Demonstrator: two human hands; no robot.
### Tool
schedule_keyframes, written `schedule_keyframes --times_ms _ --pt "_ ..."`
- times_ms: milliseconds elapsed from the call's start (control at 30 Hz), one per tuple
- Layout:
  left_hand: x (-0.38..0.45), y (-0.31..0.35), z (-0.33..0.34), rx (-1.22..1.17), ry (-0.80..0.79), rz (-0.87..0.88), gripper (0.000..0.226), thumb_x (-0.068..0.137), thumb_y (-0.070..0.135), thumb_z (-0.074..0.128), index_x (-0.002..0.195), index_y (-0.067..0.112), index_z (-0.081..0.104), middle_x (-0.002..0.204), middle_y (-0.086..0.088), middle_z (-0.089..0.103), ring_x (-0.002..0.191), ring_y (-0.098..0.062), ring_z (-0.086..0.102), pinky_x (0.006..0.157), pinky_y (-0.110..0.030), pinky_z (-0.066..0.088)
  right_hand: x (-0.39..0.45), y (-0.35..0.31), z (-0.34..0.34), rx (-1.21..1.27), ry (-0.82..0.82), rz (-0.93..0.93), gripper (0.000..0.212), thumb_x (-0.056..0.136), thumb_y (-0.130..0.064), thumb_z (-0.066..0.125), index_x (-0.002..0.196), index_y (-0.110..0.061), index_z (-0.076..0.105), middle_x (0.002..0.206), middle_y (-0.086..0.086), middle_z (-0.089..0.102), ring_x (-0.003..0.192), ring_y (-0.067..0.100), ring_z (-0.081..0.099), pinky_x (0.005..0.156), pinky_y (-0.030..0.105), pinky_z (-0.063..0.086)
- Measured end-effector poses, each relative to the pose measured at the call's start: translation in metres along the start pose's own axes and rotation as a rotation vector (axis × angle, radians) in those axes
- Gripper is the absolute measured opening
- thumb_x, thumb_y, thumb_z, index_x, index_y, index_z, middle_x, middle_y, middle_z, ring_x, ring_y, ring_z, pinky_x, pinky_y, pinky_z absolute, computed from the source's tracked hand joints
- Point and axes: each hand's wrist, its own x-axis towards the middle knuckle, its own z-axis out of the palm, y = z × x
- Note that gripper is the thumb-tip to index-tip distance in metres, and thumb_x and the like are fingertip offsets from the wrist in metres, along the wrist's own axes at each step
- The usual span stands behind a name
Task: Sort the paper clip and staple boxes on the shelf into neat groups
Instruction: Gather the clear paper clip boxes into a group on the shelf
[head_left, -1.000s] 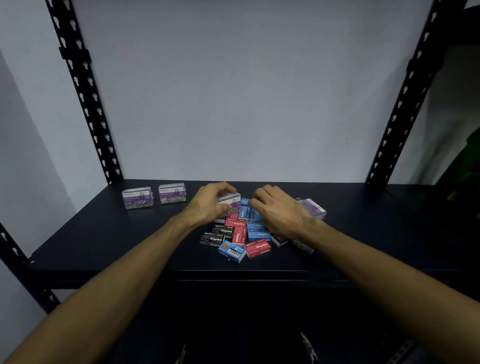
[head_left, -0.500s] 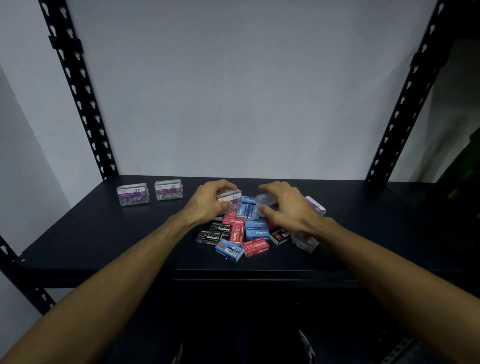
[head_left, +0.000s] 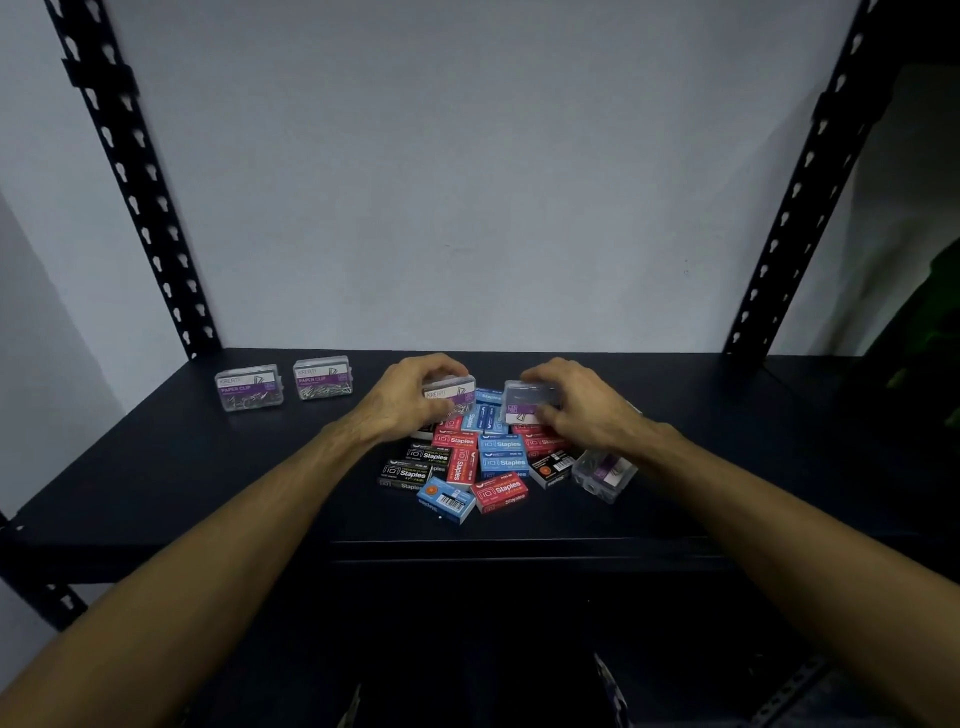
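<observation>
black shelf (head_left: 156, 467) | clip boxes in both hands (head_left: 410, 400) | staple pile (head_left: 467, 462) below

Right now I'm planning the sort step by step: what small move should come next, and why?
Probably carry the clear paper clip box in the left hand leftward, setting it beside the two paper clip boxes standing apart at the back left; the right hand holds another.
</observation>
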Motion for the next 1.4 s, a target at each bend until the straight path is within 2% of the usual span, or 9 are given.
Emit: schedule_keyframes --times_ms 100,367,533,733,867,1067,1167,1233,1400 --pt "0.002 0.000 -0.004 0.007 -0.048 -0.011 0.049 0.084 0.010 0.073 0.125 0.029 0.056 0.120 0.001 0.060 0.101 -0.017 0.064 0.074 -0.034 0.061 -0.001 0.002 -0.001 0.064 -0.016 0.039 0.049 0.094 -0.020 0.063 0.140 -0.016 0.048 0.140 0.005 0.051 0.122 0.018 0.052 0.097 0.034 0.048" --pt "0.003 0.001 -0.009 0.014 -0.085 -0.004 0.052 0.081 0.009 0.076 0.124 0.031 0.057 0.116 0.005 0.063 0.099 -0.012 0.064 0.082 -0.035 0.059 0.000 0.007 -0.005 0.237 -0.066 0.107 0.047 0.094 -0.013 0.062 0.139 -0.023 0.050 0.136 0.002 0.055 0.108 0.013 0.058 0.076 0.024 0.055" --pt "-0.001 0.003 -0.010 0.020 -0.077 0.002 0.053 0.081 0.008 0.077 0.125 0.028 0.056 0.111 0.009 0.061 0.099 -0.010 0.063 0.077 -0.023 0.054 0.001 0.008 -0.006 0.258 -0.102 0.123 0.048 0.094 -0.009 0.061 0.138 -0.026 0.048 0.135 0.002 0.053 0.106 0.012 0.056 0.067 0.017 0.050" --pt "-0.005 0.002 -0.012 0.068 -0.083 -0.020 0.054 0.082 0.012 0.076 0.130 0.023 0.054 0.114 0.006 0.061 0.102 -0.011 0.061 0.081 -0.024 0.051 -0.001 0.011 -0.006 0.297 -0.087 0.170 0.054 0.090 -0.010 0.066 0.139 -0.022 0.046 0.129 0.002 0.057 0.098 0.010 0.059 0.071 0.020 0.052" --pt "-0.006 -0.001 -0.013 0.060 -0.076 -0.035 0.054 0.082 0.013 0.076 0.131 0.022 0.055 0.114 0.003 0.064 0.100 -0.010 0.063 0.079 -0.022 0.051 -0.003 0.011 -0.005 0.343 -0.107 0.231 0.057 0.089 -0.013 0.069 0.140 -0.021 0.045 0.119 -0.002 0.058 0.090 0.006 0.059 0.065 0.018 0.049" --pt "-0.015 -0.005 -0.026 0.040 -0.047 -0.034 0.055 0.081 0.014 0.078 0.131 0.022 0.056 0.113 0.004 0.066 0.100 -0.009 0.063 0.081 -0.023 0.053 -0.001 0.002 -0.010 0.491 -0.034 0.260 0.040 0.088 -0.014 0.070 0.125 -0.020 0.056 0.107 -0.005 0.063 0.099 0.013 0.063 0.070 0.025 0.053" --pt "-0.026 -0.016 -0.052 0.085 -0.023 -0.062 0.056 0.080 0.015 0.079 0.131 0.022 0.057 0.114 0.003 0.067 0.100 -0.010 0.064 0.087 -0.029 0.055 0.015 -0.025 -0.008 0.527 -0.005 0.230 0.031 0.088 -0.013 0.071 0.116 -0.018 0.059 0.102 -0.002 0.066 0.094 0.013 0.065 0.070 0.027 0.052" --pt "-0.083 -0.066 -0.126 0.096 0.143 -0.217 0.056 0.079 0.013 0.080 0.130 0.021 0.058 0.112 0.002 0.069 0.099 -0.011 0.065 0.088 -0.030 0.055 0.080 -0.107 0.027 0.532 -0.073 0.063 0.031 0.085 -0.011 0.073 0.113 -0.015 0.061 0.100 -0.001 0.068 0.092 0.015 0.066 0.070 0.026 0.051" --pt "-0.091 -0.082 -0.135 0.120 0.122 -0.211 0.055 0.077 0.011 0.081 0.127 0.023 0.062 0.111 0.008 0.069 0.097 -0.010 0.066 0.085 -0.023 0.052 0.094 -0.126 0.040 0.582 -0.054 0.003 0.039 0.082 -0.005 0.073 0.118 -0.014 0.061 0.103 0.001 0.067 0.095 0.014 0.066 0.075 0.022 0.052"
